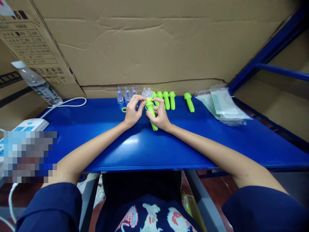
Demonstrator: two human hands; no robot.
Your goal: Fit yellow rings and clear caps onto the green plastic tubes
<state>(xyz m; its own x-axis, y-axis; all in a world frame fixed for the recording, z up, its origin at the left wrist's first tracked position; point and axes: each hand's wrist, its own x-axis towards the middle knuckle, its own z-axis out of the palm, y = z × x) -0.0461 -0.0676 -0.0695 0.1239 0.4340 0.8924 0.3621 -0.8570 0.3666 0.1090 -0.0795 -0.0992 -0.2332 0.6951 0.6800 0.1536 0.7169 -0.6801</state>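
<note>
My right hand (161, 116) is wrapped round the shaft of a lime-green plastic handle piece (151, 112) over the blue table (135, 145). My left hand (133, 109) pinches at the top end of that same piece, where a small yellow ring seems to sit. Behind my hands lie several more green handle pieces (166, 99) in a row, with one more (189, 102) lying apart to the right. Several small clear plastic caps (125, 93) stand at the table's back edge. A loose yellow ring (124, 109) lies just left of my left hand.
A stack of clear plastic bags (222, 104) lies at the back right. A water bottle (36, 82) leans at the back left, beside a white cable (70, 103) and a white power strip (30, 125). Cardboard walls (154, 42) close the back; a blue shelf frame (265, 51) rises at right.
</note>
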